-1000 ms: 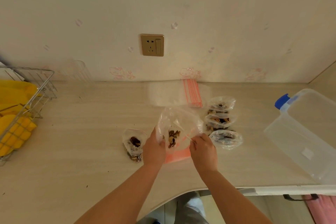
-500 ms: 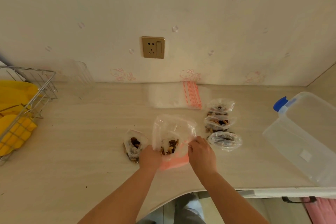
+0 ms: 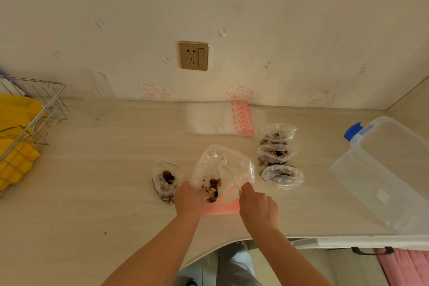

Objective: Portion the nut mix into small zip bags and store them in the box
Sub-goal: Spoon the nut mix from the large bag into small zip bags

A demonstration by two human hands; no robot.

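Head view shows me my left hand [image 3: 189, 199] gripping the near left edge of the big zip bag [image 3: 222, 169], while my right hand [image 3: 258, 206] pinches its right edge by the pink zip strip. What remains of the nut mix [image 3: 211, 189] sits low inside, between both hands. Just left, touching the worktop [image 3: 104, 181], lies one small filled bag [image 3: 167, 179]; three filled bags [image 3: 277, 155] line up to the right. Beyond them I see the stack of empty zip bags [image 3: 220, 118], and far right the clear box [image 3: 383, 169].
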